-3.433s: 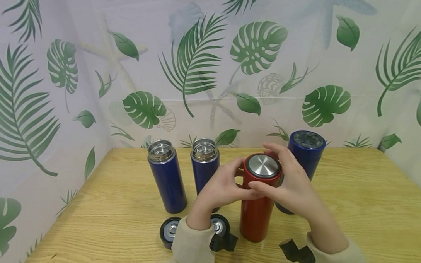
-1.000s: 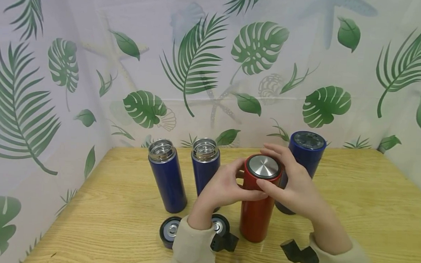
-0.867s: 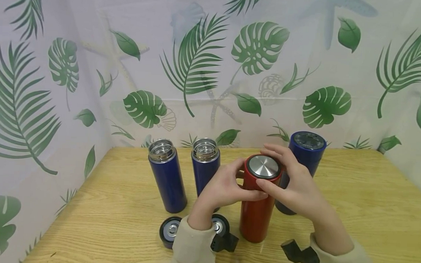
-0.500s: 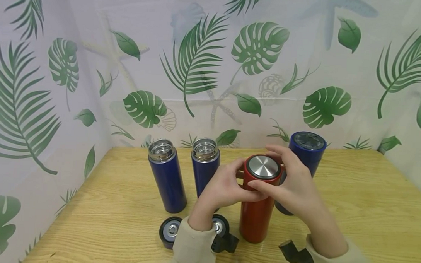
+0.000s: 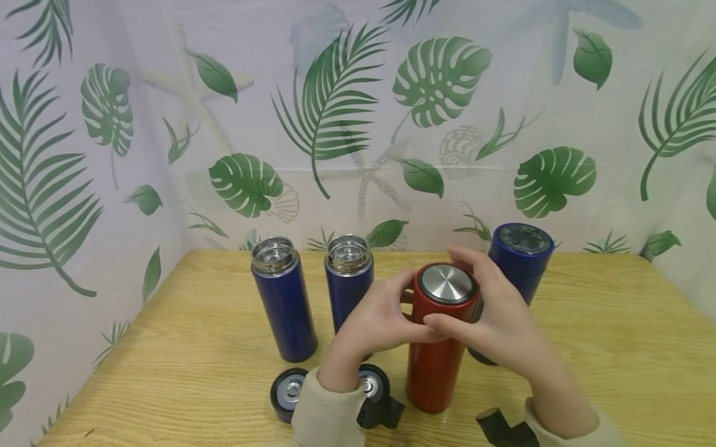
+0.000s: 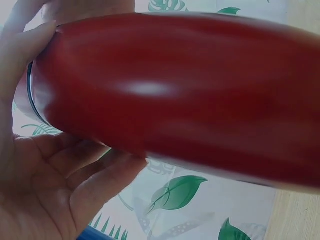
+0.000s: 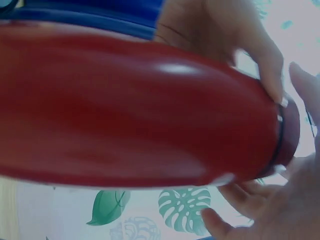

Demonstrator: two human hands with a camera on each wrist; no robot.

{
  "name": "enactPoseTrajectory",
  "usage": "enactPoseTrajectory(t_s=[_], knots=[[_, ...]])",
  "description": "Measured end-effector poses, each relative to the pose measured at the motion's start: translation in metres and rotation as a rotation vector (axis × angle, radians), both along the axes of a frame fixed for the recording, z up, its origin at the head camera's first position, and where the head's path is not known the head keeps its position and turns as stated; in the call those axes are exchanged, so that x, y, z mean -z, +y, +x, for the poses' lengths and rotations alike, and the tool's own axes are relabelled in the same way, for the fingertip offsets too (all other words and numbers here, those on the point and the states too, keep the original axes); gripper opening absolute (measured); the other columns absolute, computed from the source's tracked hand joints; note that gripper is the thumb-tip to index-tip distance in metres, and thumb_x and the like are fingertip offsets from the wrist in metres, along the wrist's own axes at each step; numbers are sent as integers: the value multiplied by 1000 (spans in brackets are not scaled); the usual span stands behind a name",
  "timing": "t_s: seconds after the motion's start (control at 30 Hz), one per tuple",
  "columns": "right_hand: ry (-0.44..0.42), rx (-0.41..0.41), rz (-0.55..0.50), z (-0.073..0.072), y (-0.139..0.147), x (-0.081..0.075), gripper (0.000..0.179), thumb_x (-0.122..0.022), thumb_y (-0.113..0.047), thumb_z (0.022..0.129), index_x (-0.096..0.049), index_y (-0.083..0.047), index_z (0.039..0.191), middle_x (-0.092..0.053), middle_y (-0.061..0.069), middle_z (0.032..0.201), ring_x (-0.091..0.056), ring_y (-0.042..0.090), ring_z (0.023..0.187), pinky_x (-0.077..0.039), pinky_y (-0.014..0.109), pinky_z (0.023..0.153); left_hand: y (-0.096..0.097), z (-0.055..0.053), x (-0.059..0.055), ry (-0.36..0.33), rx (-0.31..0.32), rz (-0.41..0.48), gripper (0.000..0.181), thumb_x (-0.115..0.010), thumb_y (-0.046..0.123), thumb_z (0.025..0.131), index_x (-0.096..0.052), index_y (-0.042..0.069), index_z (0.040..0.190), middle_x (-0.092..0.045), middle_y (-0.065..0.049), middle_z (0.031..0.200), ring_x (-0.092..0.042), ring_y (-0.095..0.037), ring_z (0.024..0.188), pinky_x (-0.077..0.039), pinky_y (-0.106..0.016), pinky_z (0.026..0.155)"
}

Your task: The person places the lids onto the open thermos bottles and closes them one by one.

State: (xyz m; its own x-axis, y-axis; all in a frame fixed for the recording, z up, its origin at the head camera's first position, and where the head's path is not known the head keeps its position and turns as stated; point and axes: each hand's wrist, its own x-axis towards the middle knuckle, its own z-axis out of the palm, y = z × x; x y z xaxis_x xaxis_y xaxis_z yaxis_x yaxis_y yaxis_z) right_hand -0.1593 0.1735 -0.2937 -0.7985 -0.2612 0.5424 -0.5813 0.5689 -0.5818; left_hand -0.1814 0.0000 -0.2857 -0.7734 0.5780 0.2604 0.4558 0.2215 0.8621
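A red thermos [image 5: 434, 377] stands upright on the table in the head view, under a lid [image 5: 448, 283] with a brushed silver disc top. My left hand [image 5: 378, 316] grips its upper body from the left, fingers behind and thumb across the front. My right hand [image 5: 499, 314] curls round the lid from the right, its thumb low at the front near the left thumb. In the right wrist view the right hand's fingers [image 7: 250, 200] are blurred at the lid end, beside the dark seam. The left wrist view shows the red body [image 6: 165, 90] lying across the left palm.
Two lidless blue thermoses [image 5: 284, 306] [image 5: 345, 289] stand to the left, their steel mouths open. Before them lie two upturned lids [image 5: 287, 392] [image 5: 374, 383], partly behind the left sleeve. A capped blue thermos [image 5: 519, 268] stands behind the right hand. Leaf-print cloth [image 5: 338, 117] hangs behind the wooden table [image 5: 181, 375].
My right thumb has slid left and slightly down across the front of the red thermos's top over the last second. The left hand and the other thermoses stay in place.
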Motion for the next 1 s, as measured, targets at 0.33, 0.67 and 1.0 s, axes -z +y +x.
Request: enactPoseTrajectory(t_s=[0.33,0.67,1.0], knots=[[-3,-114,-19,3,8,-3,70,-69,-6,75,-30,-9,133,-50,12,118,-51,26,102,-40,49,82,6,-11,18,38,-27,2,54,-73,11,70,-50,4,118,-59,-7,108,-56,-16,92,-47,-20,71],[-27,91,-41,4,-3,-1,73,-78,-22,68,-38,-6,126,-52,13,111,-50,26,98,-46,46,76,5,-19,27,58,-44,-2,56,-75,17,68,-51,7,117,-59,-2,107,-57,-13,91,-47,-21,70],[25,188,-13,3,-11,2,71,-80,-23,63,-42,-2,118,-44,11,102,-44,23,91,-45,42,70,4,-19,26,67,-36,1,53,-75,13,68,-50,6,114,-58,-4,109,-57,-15,95,-47,-21,72]])
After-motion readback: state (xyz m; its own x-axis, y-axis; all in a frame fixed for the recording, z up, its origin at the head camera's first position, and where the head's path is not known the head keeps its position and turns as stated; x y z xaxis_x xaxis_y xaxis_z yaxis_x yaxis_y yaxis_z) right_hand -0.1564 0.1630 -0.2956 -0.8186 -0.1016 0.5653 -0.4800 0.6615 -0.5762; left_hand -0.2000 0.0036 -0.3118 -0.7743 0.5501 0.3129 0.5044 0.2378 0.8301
